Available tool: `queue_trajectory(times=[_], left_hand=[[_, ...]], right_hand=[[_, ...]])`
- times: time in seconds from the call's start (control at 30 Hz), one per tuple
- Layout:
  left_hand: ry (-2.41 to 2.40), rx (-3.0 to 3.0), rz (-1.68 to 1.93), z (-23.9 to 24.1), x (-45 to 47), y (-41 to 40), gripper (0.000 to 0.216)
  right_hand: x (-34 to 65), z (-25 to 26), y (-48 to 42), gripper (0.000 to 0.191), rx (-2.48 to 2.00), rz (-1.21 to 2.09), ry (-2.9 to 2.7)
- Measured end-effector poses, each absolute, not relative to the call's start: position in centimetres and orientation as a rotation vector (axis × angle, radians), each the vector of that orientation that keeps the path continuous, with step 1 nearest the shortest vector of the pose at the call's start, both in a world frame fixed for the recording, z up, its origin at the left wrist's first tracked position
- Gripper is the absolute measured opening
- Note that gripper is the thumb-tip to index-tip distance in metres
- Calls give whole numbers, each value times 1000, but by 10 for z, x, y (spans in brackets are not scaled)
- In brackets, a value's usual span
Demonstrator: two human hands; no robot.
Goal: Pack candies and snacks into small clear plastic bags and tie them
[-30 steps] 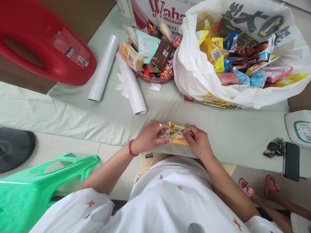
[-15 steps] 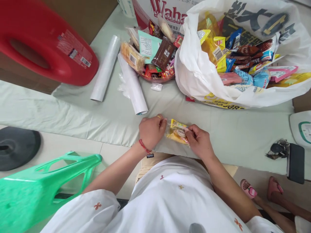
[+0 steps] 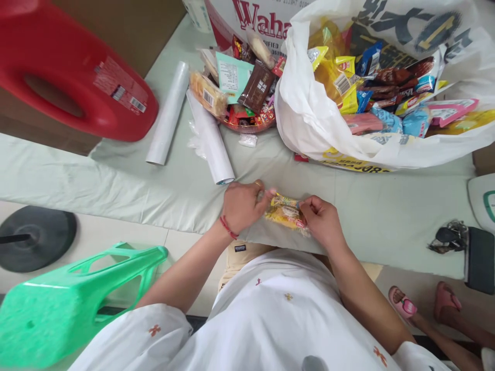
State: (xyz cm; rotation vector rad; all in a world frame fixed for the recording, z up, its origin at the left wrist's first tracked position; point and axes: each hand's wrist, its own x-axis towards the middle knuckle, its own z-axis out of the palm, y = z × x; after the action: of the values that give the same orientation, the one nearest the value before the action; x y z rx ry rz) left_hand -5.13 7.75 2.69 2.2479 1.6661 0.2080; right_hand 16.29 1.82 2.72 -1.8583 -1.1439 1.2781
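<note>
Both our hands meet at a small yellow packet (image 3: 288, 212), just inside the near edge of the table (image 3: 371, 206). Our right hand (image 3: 323, 219) pinches the packet's right end; the fingers of our left hand (image 3: 243, 206) curl by its upper left corner, and we cannot tell whether they grip it. The packet's long axis runs left to right, its right end dipping slightly toward our body, so each end points at one hand.

Around it spreads a pale green, wrinkled cloth, its near edge right before our white shirt (image 3: 263, 314). Rightward we have room to move, up to the keys (image 3: 448, 237) and dark phone (image 3: 479, 260) by that edge. Leftward is tighter: one white roll (image 3: 211, 139) ends just beyond our left hand; another (image 3: 167, 113) lies near a red jug (image 3: 88, 62). Farther off stand a snack bowl (image 3: 266, 125) and a stuffed plastic bag (image 3: 296, 123).

Below, on the tiled floor (image 3: 193, 250), we see a green stool (image 3: 38, 330) and another person's pink sandals (image 3: 408, 306).
</note>
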Motion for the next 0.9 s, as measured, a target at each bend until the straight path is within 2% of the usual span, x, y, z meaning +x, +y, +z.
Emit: queue_trajectory(times=[0.13,0.27,0.33,0.4,0.47,0.57,0.7,0.9], left_hand=[[1431,2254,297,18,-65,80,37],[1724,2132,294,18,-68,80,32],[1821,2103,440,28,-61,75,31],[1723,2171,663,40,-48,68,34],[1376,2324,757,48,-32,60,36],[980,2409,559,41,-12,53,43],[1002,2377,330,19,-6,52,50],[1037,2370,345,13,-9,48,51]], right_hand=[[160,33,17,28,-1951,1066,-1374],[163,37,15,21,-2043,876,-1487],[164,38,16,21,-2062,866,-1510],[164,37,18,21,-2041,902,-1514],[165,36,20,21,-2001,947,-1480],[175,34,24,22,-1890,1154,-1350],[205,35,29,40,-1723,1525,-1136],[239,47,17,49,-1764,1463,-1041]])
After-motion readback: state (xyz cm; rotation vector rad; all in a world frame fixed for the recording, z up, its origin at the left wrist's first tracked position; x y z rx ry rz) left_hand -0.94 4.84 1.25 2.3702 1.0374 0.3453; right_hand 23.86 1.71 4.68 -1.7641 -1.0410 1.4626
